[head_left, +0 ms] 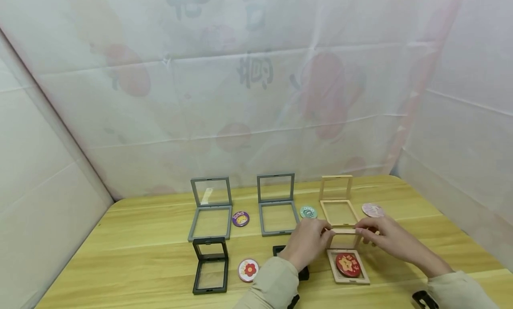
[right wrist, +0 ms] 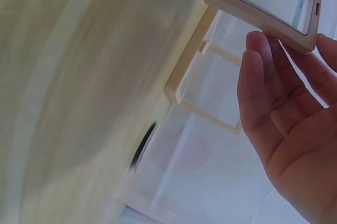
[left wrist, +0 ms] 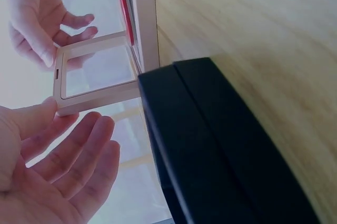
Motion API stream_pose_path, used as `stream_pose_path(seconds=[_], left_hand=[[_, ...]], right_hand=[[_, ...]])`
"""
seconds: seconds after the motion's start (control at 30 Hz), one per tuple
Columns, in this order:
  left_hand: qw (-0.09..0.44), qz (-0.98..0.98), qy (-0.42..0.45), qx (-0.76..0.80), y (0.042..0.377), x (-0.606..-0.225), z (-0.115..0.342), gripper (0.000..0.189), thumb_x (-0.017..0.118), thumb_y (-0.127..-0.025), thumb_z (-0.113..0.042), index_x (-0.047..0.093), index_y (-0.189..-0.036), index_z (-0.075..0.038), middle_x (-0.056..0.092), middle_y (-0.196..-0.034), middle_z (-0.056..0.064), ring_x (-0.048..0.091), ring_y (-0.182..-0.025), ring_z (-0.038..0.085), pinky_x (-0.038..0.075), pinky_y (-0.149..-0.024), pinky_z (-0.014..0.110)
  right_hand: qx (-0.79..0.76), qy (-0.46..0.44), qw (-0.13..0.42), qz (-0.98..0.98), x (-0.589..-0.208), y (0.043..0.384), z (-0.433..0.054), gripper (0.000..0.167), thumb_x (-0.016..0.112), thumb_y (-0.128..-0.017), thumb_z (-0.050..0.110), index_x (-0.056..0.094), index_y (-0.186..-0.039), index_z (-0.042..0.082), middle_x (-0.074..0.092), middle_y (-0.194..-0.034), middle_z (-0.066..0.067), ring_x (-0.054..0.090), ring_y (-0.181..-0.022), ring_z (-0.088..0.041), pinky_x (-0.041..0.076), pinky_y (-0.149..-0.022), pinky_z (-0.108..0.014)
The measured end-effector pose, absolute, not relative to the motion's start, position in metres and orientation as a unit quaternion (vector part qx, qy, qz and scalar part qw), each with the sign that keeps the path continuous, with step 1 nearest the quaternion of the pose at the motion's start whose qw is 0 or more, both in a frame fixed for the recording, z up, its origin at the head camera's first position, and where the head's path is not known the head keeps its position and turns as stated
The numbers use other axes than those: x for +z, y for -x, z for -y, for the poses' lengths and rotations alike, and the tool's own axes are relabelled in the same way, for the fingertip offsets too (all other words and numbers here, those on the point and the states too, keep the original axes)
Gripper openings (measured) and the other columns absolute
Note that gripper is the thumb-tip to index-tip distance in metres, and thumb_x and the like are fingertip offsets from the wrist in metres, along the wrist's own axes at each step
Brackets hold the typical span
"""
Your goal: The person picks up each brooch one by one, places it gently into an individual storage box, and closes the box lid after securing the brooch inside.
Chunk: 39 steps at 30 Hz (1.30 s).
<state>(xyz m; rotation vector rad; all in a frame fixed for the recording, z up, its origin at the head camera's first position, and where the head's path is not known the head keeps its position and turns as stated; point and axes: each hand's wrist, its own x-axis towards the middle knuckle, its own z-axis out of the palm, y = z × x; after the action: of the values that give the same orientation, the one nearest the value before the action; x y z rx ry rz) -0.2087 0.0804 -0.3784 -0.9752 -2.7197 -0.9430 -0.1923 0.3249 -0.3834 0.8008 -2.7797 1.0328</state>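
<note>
Left hand [head_left: 306,243] and right hand [head_left: 389,238] pinching a frame [head_left: 352,280] by its raised lid [left wrist: 100,97], red badge [head_left: 348,265] face-up from head, edge-on from left wrist, purple badge [head_left: 241,218] in head view alone

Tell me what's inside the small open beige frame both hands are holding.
A round red badge with a yellow design lies in the lower half of the beige frame. Whatever is directly beneath the badge is covered.
</note>
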Motion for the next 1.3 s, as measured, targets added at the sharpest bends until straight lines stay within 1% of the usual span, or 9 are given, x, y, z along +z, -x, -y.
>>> stream_pose_path(seconds=[0.1, 0.2, 0.4, 0.53, 0.6, 0.73, 0.9, 1.07, 1.3], left_hand=[[0.052, 0.89, 0.325, -0.314, 0.209, -0.379, -0.08, 0.015, 0.066, -0.101, -0.019, 0.08, -0.099, -0.012, 0.069, -0.078, -0.009, 0.045, -0.052, -0.006, 0.038, -0.047, 0.011], [0.046, 0.89, 0.326, -0.317, 0.209, -0.378, -0.081, 0.015, 0.066, -0.101, -0.018, 0.08, -0.097, -0.012, 0.068, -0.076, -0.01, 0.046, -0.053, -0.005, 0.039, -0.048, 0.011], [0.016, 0.897, 0.322, -0.302, 0.208, -0.374, -0.083, 0.017, 0.064, -0.102, -0.015, 0.08, -0.103, -0.011, 0.072, -0.084, -0.008, 0.047, -0.055, -0.004, 0.04, -0.051, 0.011], [-0.003, 0.897, 0.322, -0.304, 0.208, -0.372, -0.084, 0.017, 0.063, -0.102, -0.015, 0.079, -0.105, -0.01, 0.073, -0.09, -0.007, 0.05, -0.06, -0.005, 0.042, -0.054, 0.011], [-0.013, 0.895, 0.321, -0.31, 0.208, -0.372, -0.084, 0.017, 0.063, -0.102, -0.015, 0.079, -0.106, -0.009, 0.072, -0.09, -0.007, 0.051, -0.062, -0.005, 0.043, -0.056, 0.011], [-0.023, 0.893, 0.323, -0.313, 0.206, -0.371, -0.084, 0.016, 0.064, -0.102, -0.015, 0.078, -0.105, -0.009, 0.071, -0.089, -0.007, 0.051, -0.063, -0.004, 0.043, -0.056, 0.012], [-0.021, 0.891, 0.336, -0.304, 0.204, -0.37, -0.083, 0.015, 0.065, -0.101, -0.015, 0.079, -0.104, -0.01, 0.071, -0.091, -0.008, 0.05, -0.064, -0.005, 0.043, -0.057, 0.011], [-0.023, 0.892, 0.351, -0.284, 0.201, -0.369, -0.082, 0.013, 0.067, -0.1, -0.017, 0.079, -0.102, -0.012, 0.071, -0.089, -0.01, 0.05, -0.065, -0.006, 0.042, -0.057, 0.01], [-0.026, 0.894, 0.366, -0.257, 0.198, -0.366, -0.081, 0.01, 0.07, -0.098, -0.018, 0.08, -0.1, -0.015, 0.072, -0.089, -0.011, 0.053, -0.069, -0.007, 0.043, -0.061, 0.009]], right_hand=[[0.343, -0.257, 0.026, 0.903, -0.385, 0.191, -0.327, 0.015, 0.057, -0.103, 0.004, 0.072, -0.104, 0.0, 0.069, -0.085, 0.006, 0.061, -0.069, -0.009, 0.052, -0.053, -0.03], [0.344, -0.265, 0.03, 0.9, -0.386, 0.191, -0.329, 0.015, 0.057, -0.103, 0.004, 0.072, -0.103, 0.001, 0.069, -0.085, 0.007, 0.062, -0.069, -0.01, 0.051, -0.052, -0.03], [0.357, -0.295, 0.013, 0.886, -0.385, 0.192, -0.33, 0.016, 0.055, -0.104, 0.003, 0.07, -0.104, 0.001, 0.068, -0.086, 0.005, 0.062, -0.068, -0.01, 0.052, -0.053, -0.031], [0.367, -0.313, 0.001, 0.876, -0.384, 0.194, -0.332, 0.016, 0.053, -0.104, 0.0, 0.07, -0.104, 0.002, 0.065, -0.082, 0.004, 0.062, -0.066, -0.012, 0.053, -0.053, -0.031], [0.37, -0.321, -0.001, 0.872, -0.384, 0.194, -0.332, 0.017, 0.053, -0.104, -0.001, 0.069, -0.103, 0.004, 0.063, -0.08, 0.005, 0.061, -0.065, -0.013, 0.053, -0.053, -0.031], [0.37, -0.338, 0.0, 0.866, -0.385, 0.194, -0.332, 0.019, 0.054, -0.102, -0.004, 0.069, -0.1, 0.007, 0.062, -0.077, 0.007, 0.06, -0.064, -0.01, 0.053, -0.053, -0.031], [0.371, -0.361, -0.005, 0.856, -0.385, 0.193, -0.334, 0.02, 0.056, -0.099, -0.008, 0.069, -0.1, 0.008, 0.06, -0.074, 0.006, 0.061, -0.065, -0.009, 0.052, -0.053, -0.03], [0.369, -0.378, -0.004, 0.849, -0.387, 0.191, -0.337, 0.021, 0.058, -0.098, -0.009, 0.067, -0.099, 0.01, 0.062, -0.076, 0.008, 0.06, -0.064, -0.01, 0.051, -0.05, -0.029], [0.37, -0.399, 0.003, 0.839, -0.388, 0.19, -0.336, 0.024, 0.06, -0.095, -0.011, 0.067, -0.098, 0.012, 0.062, -0.076, 0.005, 0.058, -0.062, -0.009, 0.048, -0.049, -0.024]])
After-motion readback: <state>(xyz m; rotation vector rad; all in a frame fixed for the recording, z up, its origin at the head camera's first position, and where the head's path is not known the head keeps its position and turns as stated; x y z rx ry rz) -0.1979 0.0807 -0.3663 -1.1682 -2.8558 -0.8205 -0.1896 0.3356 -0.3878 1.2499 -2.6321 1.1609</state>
